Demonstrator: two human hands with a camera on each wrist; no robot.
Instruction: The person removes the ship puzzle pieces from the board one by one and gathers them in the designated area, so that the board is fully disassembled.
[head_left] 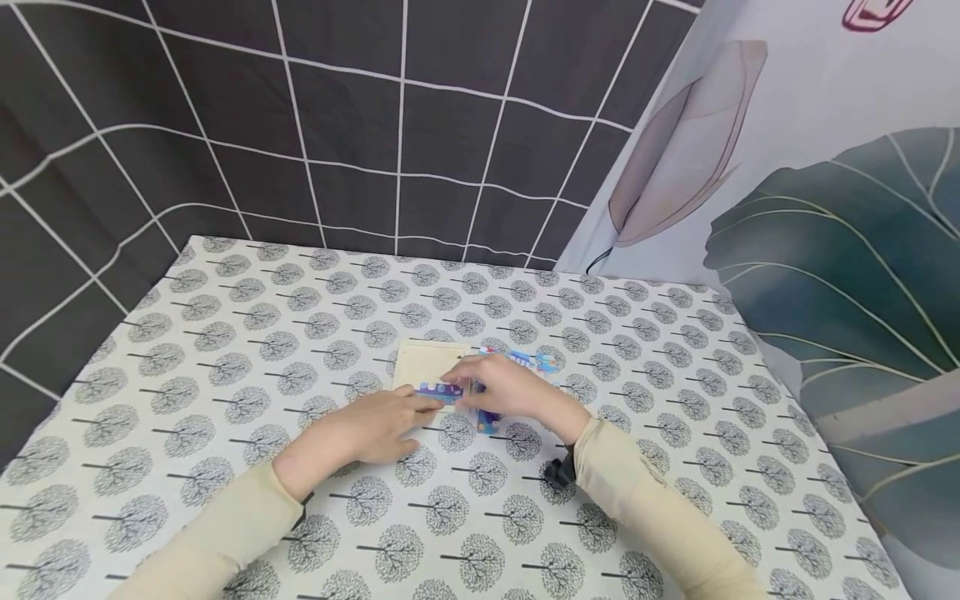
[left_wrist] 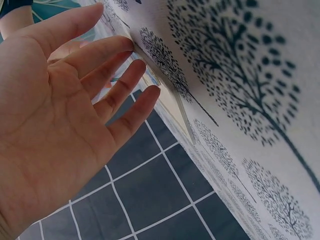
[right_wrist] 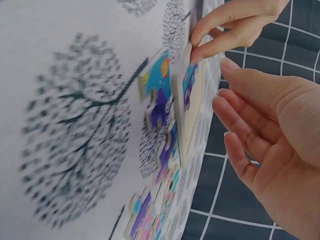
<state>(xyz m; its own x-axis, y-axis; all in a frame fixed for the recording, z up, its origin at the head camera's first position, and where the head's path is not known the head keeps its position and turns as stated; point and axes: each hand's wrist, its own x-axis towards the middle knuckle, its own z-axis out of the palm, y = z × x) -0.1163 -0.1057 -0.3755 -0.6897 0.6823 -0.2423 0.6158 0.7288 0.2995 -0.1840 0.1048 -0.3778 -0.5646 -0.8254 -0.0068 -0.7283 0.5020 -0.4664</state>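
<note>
A pale wooden puzzle board (head_left: 420,364) lies on the cloth, with blue and purple jigsaw pieces (head_left: 441,392) along its near edge. My left hand (head_left: 378,425) comes in from the left, its fingertips resting on those pieces at the board's corner. Over the board's right side hovers my right hand (head_left: 510,387), fingers slightly bent. In the right wrist view, nothing shows between the right thumb and fingers (right_wrist: 237,117). Loose jigsaw pieces (right_wrist: 160,82) lie beside the board, partly hidden by the right hand in the head view.
More colourful pieces (head_left: 540,362) are scattered right of the board. A tree-print cloth (head_left: 300,317) covers the table. Behind it hangs a dark grid-patterned curtain (head_left: 345,125), and a leaf-print curtain (head_left: 847,275) hangs at the right.
</note>
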